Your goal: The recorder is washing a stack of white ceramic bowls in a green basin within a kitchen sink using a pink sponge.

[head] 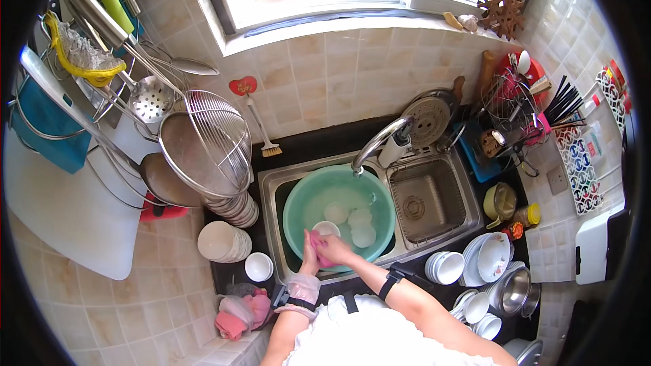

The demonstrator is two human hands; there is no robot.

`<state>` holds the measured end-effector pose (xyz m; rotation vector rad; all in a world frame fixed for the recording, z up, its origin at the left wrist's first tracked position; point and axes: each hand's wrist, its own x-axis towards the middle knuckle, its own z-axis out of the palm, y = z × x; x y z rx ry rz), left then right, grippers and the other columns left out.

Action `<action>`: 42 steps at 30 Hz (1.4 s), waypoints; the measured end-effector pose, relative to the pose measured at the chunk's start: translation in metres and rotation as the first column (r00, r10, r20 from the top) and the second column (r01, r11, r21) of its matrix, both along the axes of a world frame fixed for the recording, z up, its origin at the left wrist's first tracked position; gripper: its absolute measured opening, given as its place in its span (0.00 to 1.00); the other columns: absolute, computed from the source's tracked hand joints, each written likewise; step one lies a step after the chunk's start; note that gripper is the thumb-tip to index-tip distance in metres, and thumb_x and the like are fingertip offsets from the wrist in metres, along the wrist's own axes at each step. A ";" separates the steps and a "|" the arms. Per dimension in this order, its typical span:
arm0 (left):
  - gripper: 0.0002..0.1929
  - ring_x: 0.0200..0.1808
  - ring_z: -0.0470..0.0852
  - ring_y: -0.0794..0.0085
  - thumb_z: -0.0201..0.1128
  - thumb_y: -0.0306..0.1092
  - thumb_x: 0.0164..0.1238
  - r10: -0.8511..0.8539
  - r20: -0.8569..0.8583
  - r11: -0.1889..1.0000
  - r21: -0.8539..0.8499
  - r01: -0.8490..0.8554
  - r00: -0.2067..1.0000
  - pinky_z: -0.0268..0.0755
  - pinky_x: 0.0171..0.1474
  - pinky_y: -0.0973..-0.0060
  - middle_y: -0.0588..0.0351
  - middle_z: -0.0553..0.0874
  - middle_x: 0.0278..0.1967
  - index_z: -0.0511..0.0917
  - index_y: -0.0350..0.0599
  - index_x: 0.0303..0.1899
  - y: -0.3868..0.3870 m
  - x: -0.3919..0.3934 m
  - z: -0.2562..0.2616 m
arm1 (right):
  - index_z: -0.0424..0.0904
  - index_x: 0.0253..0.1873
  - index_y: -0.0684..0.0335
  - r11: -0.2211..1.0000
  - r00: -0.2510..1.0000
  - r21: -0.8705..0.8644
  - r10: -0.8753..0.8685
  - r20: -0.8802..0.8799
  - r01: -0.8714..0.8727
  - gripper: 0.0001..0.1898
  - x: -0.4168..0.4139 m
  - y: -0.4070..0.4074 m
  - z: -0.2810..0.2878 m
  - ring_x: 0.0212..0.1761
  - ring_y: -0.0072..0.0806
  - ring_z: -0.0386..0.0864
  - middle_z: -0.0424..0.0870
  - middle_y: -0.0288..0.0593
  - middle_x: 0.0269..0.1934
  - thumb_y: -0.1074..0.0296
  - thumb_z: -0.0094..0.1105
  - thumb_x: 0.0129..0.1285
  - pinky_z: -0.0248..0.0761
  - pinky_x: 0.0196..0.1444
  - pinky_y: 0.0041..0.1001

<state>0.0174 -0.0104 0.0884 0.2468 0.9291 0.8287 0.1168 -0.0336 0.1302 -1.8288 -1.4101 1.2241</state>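
Observation:
A green plastic basin point(296, 188) holding water stands in the left bowl of a steel sink point(269, 183). Over its near rim, my left hand point(309, 255) and my right hand point(333, 250) meet around a pink cloth point(325, 261) and a small white bowl point(326, 228). My right hand grips the cloth; my left hand supports the bowl from the left, its fingers partly hidden. Several white bowls point(363, 234) lie under the water. The curved steel faucet point(374, 143) reaches over the basin's right side.
Stacked bowls point(218, 242) and a small white bowl point(259, 267) stand left of the sink. To the right are stacked white bowls point(447, 268), plates point(475, 259) and steel bowls point(513, 292). Large strainers point(218, 142) hang at left. The right sink bowl point(430, 198) adjoins the basin.

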 end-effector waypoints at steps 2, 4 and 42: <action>0.28 0.44 0.78 0.72 0.41 0.61 0.70 -0.006 -0.028 1.000 0.012 0.007 1.000 0.71 0.47 0.74 0.54 0.79 0.44 0.72 0.43 0.49 0.006 -0.016 -0.038 | 0.79 0.50 0.55 0.978 0.967 -0.152 0.174 0.189 -0.146 0.17 -0.008 0.003 0.013 0.40 0.47 0.81 0.80 0.57 0.42 0.59 0.51 0.58 0.73 0.43 0.40; 0.27 0.46 0.78 0.70 0.40 0.60 0.71 0.010 -0.109 0.993 0.121 0.003 0.994 0.72 0.48 0.72 0.53 0.78 0.45 0.71 0.43 0.51 0.008 -0.037 -0.076 | 0.80 0.48 0.55 0.963 0.926 -0.131 0.264 0.268 -0.237 0.15 -0.020 0.004 0.023 0.37 0.47 0.81 0.81 0.55 0.41 0.60 0.53 0.57 0.73 0.39 0.41; 0.25 0.45 0.80 0.55 0.43 0.50 0.69 -0.248 -0.431 0.968 -0.071 0.241 0.867 0.76 0.47 0.59 0.41 0.77 0.45 0.62 0.40 0.57 -0.002 -0.021 -0.033 | 0.78 0.42 0.64 0.972 0.877 -0.060 -0.229 -0.422 0.225 0.08 0.026 0.011 -0.054 0.24 0.14 0.66 0.75 0.30 0.26 0.66 0.57 0.64 0.60 0.26 0.17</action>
